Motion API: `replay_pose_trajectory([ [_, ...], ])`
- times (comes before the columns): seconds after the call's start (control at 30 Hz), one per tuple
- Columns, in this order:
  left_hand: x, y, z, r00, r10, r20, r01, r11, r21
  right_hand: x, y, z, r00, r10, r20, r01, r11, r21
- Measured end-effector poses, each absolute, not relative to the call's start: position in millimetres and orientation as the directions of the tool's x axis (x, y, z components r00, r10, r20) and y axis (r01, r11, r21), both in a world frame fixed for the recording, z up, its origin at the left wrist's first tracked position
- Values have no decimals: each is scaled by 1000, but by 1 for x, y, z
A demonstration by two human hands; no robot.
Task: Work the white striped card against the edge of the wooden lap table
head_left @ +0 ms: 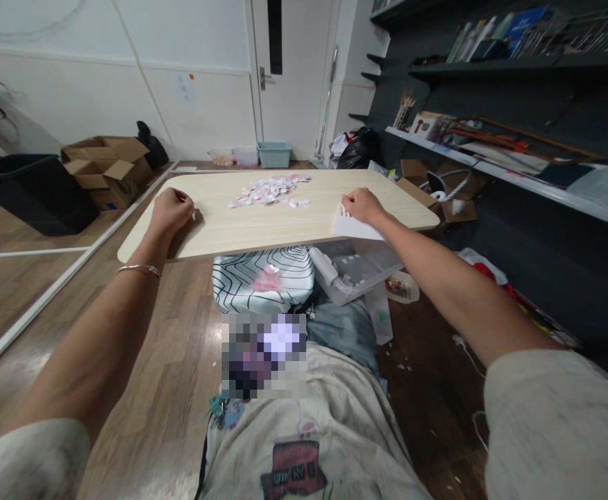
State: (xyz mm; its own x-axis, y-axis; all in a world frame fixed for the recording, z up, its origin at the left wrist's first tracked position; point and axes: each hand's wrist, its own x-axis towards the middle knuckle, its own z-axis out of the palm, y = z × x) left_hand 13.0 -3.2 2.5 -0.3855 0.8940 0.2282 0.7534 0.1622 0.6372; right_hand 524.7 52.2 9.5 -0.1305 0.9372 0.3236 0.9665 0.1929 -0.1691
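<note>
My left hand (173,210) hovers over the left end of the pale table (215,229), its fingers pinched together. Whatever lies between those fingertips is too small to make out. At the right, my right hand (364,205) has its fingers curled closed at the far edge of a white sheet (355,226). Narrow strips or notches show along that edge beside the fingertips. Between the two hands, farther back, lies a loose heap of small white and pinkish pieces (270,190). A few pieces (298,203) lie just in front of it.
Below the table's near edge are a black-and-white patterned box (262,281) and a clear plastic bin (343,288) holding white pieces. A blurred-out phone-like object rests on my lap. Dark shelving (496,97) lines the right; a black bin (33,194) and cardboard box (107,167) stand left.
</note>
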Motion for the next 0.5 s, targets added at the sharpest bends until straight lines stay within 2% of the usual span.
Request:
replay_pose_trajectory([
  [0.33, 20, -9, 7, -401, 889, 222, 762, 189, 619, 519, 43, 16, -122, 942, 314, 970, 179, -162],
  [0.5, 19, -10, 9, -410, 885, 221, 741, 182, 646, 517, 42, 18, -109, 945, 308, 970, 169, -176],
])
